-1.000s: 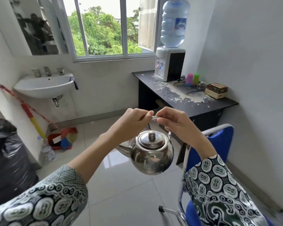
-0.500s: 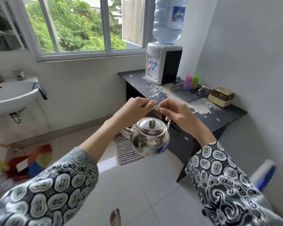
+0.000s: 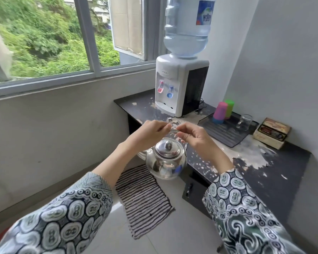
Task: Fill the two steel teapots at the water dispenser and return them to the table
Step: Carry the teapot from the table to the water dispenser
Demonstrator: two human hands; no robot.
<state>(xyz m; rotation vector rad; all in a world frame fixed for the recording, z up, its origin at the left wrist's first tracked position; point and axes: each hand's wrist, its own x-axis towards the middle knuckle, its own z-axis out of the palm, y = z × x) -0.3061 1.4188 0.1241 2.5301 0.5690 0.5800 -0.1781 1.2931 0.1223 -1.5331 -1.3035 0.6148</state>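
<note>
My left hand [image 3: 151, 132] and my right hand [image 3: 193, 136] both pinch the thin wire handle [image 3: 173, 131] of the steel teapot [image 3: 166, 160], fingers curled round it from either side, almost meeting at the top. The teapot hangs just below my hands, lid on, spout to the left, in the air over the near edge of the dark tabletop [image 3: 275, 167]. The water dispenser [image 3: 180, 85] stands farther back on that tabletop, near the window.
</note>
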